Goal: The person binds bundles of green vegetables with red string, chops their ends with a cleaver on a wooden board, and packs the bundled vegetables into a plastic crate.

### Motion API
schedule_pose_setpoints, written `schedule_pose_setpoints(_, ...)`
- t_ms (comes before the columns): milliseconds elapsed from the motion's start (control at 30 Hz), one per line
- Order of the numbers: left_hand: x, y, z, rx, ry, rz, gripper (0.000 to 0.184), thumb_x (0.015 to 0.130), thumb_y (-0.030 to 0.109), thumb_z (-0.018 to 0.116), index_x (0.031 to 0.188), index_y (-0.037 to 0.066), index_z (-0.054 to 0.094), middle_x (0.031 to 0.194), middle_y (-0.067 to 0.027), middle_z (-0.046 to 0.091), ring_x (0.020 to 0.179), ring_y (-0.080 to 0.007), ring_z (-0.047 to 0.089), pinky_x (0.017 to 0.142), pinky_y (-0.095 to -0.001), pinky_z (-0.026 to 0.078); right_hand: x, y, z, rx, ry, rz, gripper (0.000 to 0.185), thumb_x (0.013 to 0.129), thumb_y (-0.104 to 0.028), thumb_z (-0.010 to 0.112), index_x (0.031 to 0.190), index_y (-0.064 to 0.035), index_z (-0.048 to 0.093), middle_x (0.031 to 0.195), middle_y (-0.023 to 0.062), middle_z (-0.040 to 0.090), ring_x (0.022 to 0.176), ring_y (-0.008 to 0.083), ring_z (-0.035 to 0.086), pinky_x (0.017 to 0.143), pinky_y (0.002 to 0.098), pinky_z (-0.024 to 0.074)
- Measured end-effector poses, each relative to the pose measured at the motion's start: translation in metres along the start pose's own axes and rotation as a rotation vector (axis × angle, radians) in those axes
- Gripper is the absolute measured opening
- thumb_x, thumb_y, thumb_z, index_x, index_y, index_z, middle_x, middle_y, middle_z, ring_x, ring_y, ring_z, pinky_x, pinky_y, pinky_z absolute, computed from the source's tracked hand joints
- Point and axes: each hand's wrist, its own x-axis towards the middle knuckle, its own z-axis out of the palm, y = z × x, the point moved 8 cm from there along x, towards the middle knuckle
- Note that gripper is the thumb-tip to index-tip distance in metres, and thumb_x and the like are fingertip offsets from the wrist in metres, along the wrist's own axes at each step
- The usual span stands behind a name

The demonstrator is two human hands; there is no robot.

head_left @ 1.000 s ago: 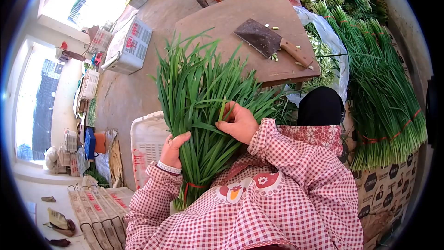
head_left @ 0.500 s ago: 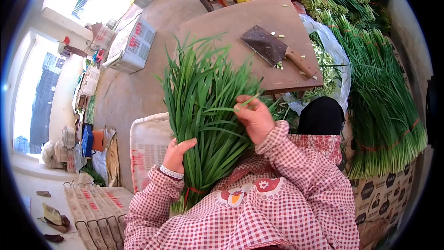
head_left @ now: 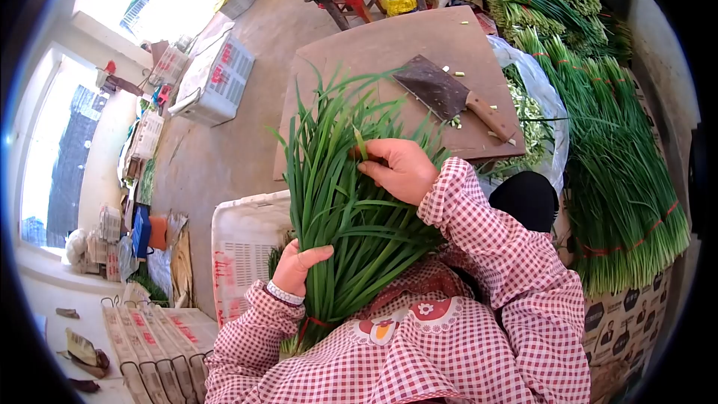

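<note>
Left hand [head_left: 295, 268] clasping a long bundle of flat green leaves [head_left: 340, 236], right hand [head_left: 404, 172] pinching among its blades.
From my remote seat I see the bundle against the red-and-white checked smock [head_left: 419, 370], its long axis running from the thin red band [head_left: 313, 322] by the body up and away. The left hand is nearer the tied end, wrapped around the left side, thumb across the front. The right is nearer the tips, wrist angled in from the right, back of the hand upward, thumb and fingers closed on what looks like one yellow-green leaf [head_left: 359, 142]. Farther off, a dark-bladed, wooden-handled cleaver [head_left: 434, 86] lies on the flat brown tabletop [head_left: 344, 52].
</note>
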Motion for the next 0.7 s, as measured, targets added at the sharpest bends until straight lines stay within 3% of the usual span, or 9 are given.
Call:
schedule_pose_setpoints(167, 0.000, -0.002, -0.005, -0.012, -0.020, 0.009, 0.034, 0.080, 0.000, 0.062, 0.115, 0.001, 0.058, 0.104, -0.0100, 0.066, 0.089, -0.0207, 0.066, 0.078, -0.0340, 0.056, 0.003, -0.005, 0.009, -0.170, -0.029, -0.057, 0.019, 0.086, -0.015, 0.059, 0.095, 0.0013, 0.060, 0.087, 0.0216, 0.061, 0.083, 0.0382, 0.060, 0.075, 0.0428, 0.0475)
schedule_pose_setpoints(233, 0.000, -0.003, -0.006, -0.012, -0.018, 0.009, 0.035, 0.081, 0.000, 0.062, 0.115, 0.001, 0.057, 0.104, -0.0101, 0.065, 0.089, -0.0206, 0.066, 0.078, -0.0341, 0.056, 0.001, 0.001, 0.012, -0.387, 0.096, -0.074, 0.016, 0.085, -0.012, 0.060, 0.092, 0.0021, 0.057, 0.079, 0.0213, 0.059, 0.076, 0.0356, 0.060, 0.068, 0.0403, 0.0474)
schedule_pose_setpoints(300, 0.000, -0.002, -0.006, -0.012, -0.016, 0.010, 0.035, 0.081, 0.000, 0.062, 0.115, 0.001, 0.057, 0.105, -0.0102, 0.065, 0.089, -0.0205, 0.066, 0.078, -0.0341, 0.056, -0.002, 0.003, 0.014, -0.386, 0.120, -0.086, 0.016, 0.086, -0.013, 0.058, 0.089, 0.0017, 0.053, 0.077, 0.0213, 0.057, 0.076, 0.0374, 0.059, 0.067, 0.0418, 0.0467)
schedule_pose_setpoints(367, -0.001, 0.000, -0.010, -0.006, 0.007, 0.035, 0.036, 0.081, 0.001, 0.063, 0.116, 0.000, 0.057, 0.106, -0.0107, 0.065, 0.090, -0.0212, 0.066, 0.079, -0.0348, 0.056, -0.007, 0.010, 0.009, -0.301, 0.165, 0.010, 0.018, 0.088, -0.014, 0.057, 0.092, 0.0024, 0.052, 0.075, 0.0202, 0.057, 0.069, 0.0340, 0.060, 0.064, 0.0402, 0.0469)
schedule_pose_setpoints(400, -0.001, 0.000, -0.014, -0.010, 0.012, 0.038, 0.036, 0.081, 0.001, 0.063, 0.116, 0.000, 0.057, 0.106, -0.0107, 0.065, 0.090, -0.0212, 0.066, 0.079, -0.0348, 0.056, -0.010, 0.019, 0.008, -0.222, 0.106, 0.150, 0.023, 0.091, -0.020, 0.055, 0.091, 0.0030, 0.053, 0.085, 0.0231, 0.060, 0.080, 0.0383, 0.061, 0.073, 0.0436, 0.0485)
schedule_pose_setpoints(433, -0.001, 0.000, -0.020, -0.033, 0.027, 0.047, 0.034, 0.081, 0.001, 0.063, 0.115, 0.001, 0.058, 0.105, -0.0098, 0.065, 0.090, -0.0204, 0.066, 0.079, -0.0342, 0.056, -0.020, 0.026, -0.008, -0.027, 0.262, 0.362, 0.023, 0.093, -0.020, 0.053, 0.092, 0.0030, 0.051, 0.075, 0.0206, 0.060, 0.063, 0.0314, 0.063, 0.059, 0.0415, 0.0494)
schedule_pose_setpoints(467, -0.002, -0.001, -0.027, -0.057, 0.043, 0.054, 0.031, 0.082, 0.000, 0.063, 0.113, 0.002, 0.059, 0.104, -0.0089, 0.066, 0.091, -0.0195, 0.065, 0.079, -0.0336, 0.055, -0.023, 0.028, -0.034, 0.023, 0.421, 0.246, 0.022, 0.095, -0.020, 0.051, 0.094, 0.0020, 0.051, 0.066, 0.0156, 0.058, 0.051, 0.0229, 0.060, 0.047, 0.0367, 0.0466)
schedule_pose_setpoints(567, -0.007, -0.001, -0.046, -0.088, 0.076, 0.066, 0.031, 0.082, 0.000, 0.062, 0.113, 0.001, 0.059, 0.106, -0.0093, 0.065, 0.092, -0.0209, 0.065, 0.080, -0.0354, 0.056, -0.038, 0.035, -0.098, 0.184, 0.628, 0.190, 0.008, 0.094, -0.012, 0.051, 0.097, -0.0039, 0.052, 0.069, 0.0015, 0.054, 0.051, 0.0094, 0.054, 0.042, 0.0246, 0.0399)
schedule_pose_setpoints(700, -0.012, 0.000, -0.079, -0.173, 0.051, 0.122, 0.037, 0.084, 0.006, 0.061, 0.120, 0.001, 0.054, 0.109, -0.0124, 0.064, 0.095, -0.0244, 0.065, 0.082, -0.0377, 0.056, -0.072, 0.022, -0.121, -0.010, 0.480, 0.298, 0.020, 0.093, -0.014, 0.053, 0.109, -0.0035, 0.052, 0.080, 0.0056, 0.056, 0.057, 0.0082, 0.058, 0.040, 0.0202, 0.0405)
